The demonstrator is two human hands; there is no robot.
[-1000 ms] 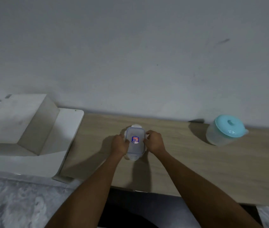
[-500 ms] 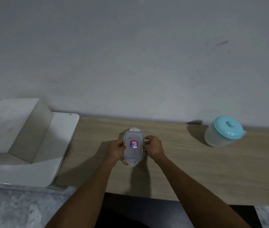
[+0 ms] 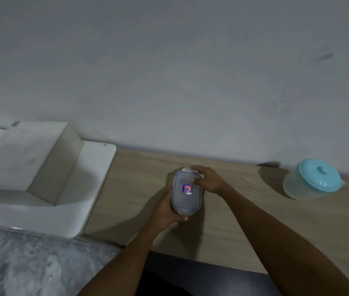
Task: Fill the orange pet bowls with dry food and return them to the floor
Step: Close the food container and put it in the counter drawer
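The food container (image 3: 187,191), a clear rectangular plastic box with a clip-on lid, sits in the lower centre of the frame, on the wooden counter (image 3: 244,227). A small blue and red label marks the middle of the lid.

The left hand (image 3: 165,210) wraps the near left corner of the box, thumb curled under the near end clip. The right hand (image 3: 208,180) rests half-open on the far right corner, its fingers reaching toward the far end clip without closing around anything. The step in hand appears to be releasing the lid clips.

Handling notes:
1. The walls are rigid plastic, likely smooth and slightly slippery. Grip the 2 long sides, not the lid.
2. The weight cannot be judged; the contents do not show through the lid.
3. The end clips are thin hinged flaps. Lift each from its free edge while the other hand braces the body.
4. Dry food spills easily. Keep the box level once the lid is free.

A round tub with a turquoise lid (image 3: 313,181) stands at the right edge of the frame, well apart. A white appliance (image 3: 41,178) occupies the left. No orange bowl is in view.
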